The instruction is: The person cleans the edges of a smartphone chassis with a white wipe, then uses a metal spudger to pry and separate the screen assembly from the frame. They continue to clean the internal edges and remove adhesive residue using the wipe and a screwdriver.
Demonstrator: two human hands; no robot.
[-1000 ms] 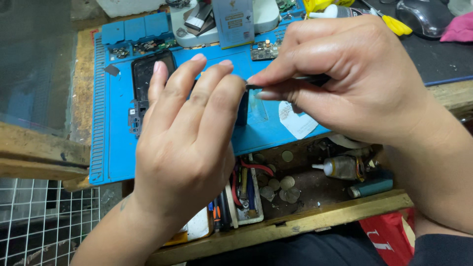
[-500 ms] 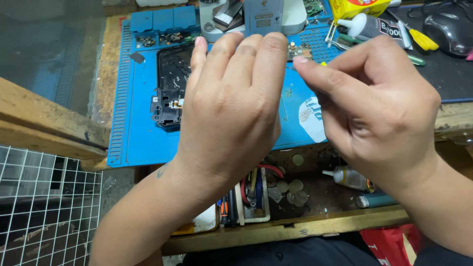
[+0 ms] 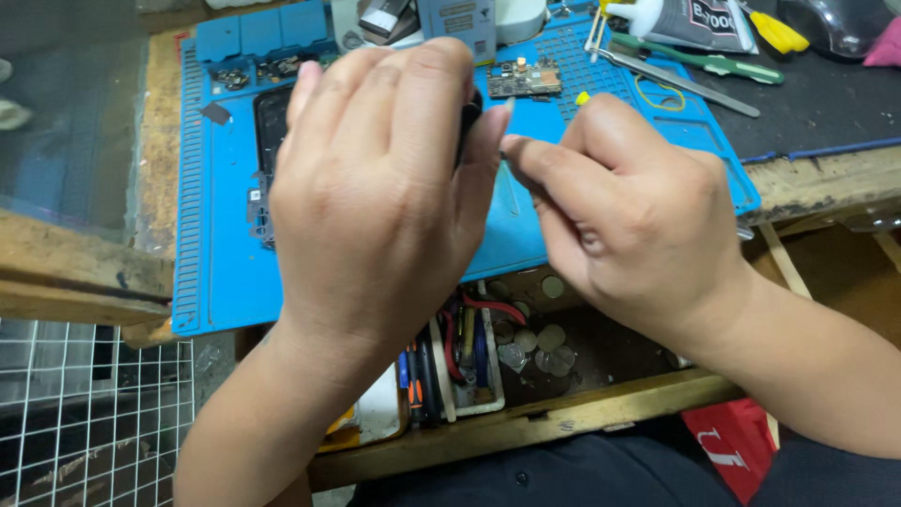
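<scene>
Now the left hand (image 3: 375,188) lies palm-down, fingers together and curled over a dark phone (image 3: 272,131) on the blue mat (image 3: 216,272), gripping its far edge and hiding most of it. Right hand (image 3: 629,225) sits just beside, fingers bunched, thumb and forefinger pinched at the left fingertips; what they pinch is too small to tell. A small circuit board (image 3: 526,80) lies on the mat beyond.

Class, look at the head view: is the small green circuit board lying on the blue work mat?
Yes: the circuit board lies flat on the blue work mat, beyond the left hand and right hand.
</scene>
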